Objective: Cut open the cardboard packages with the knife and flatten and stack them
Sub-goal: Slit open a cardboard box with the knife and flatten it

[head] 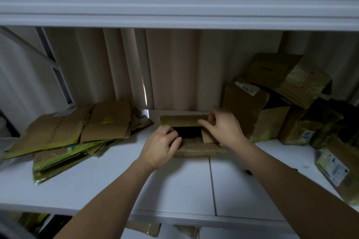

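Head view looks down on a white table (120,176) set under a white shelf (174,0). At the centre, toward 12 o'clock from the person, sits a small cardboard box (196,147) with its top open, the dark inside showing between its flaps. Left hand (162,146) rests on the box's near-left corner, fingers curled over the edge of the opening and gripping the cardboard. Right hand (223,129) holds the far flap (179,120), thumb and fingers pinching its right end where green-yellow tape runs along it. At 9 o'clock lies a stack of flattened boxes (75,136), fanned out and edged with the same green tape. At 2 to 3 o'clock stands a pile of uncut packages (281,101), some leaning on each other, several bearing white labels. No knife can be made out in either hand.
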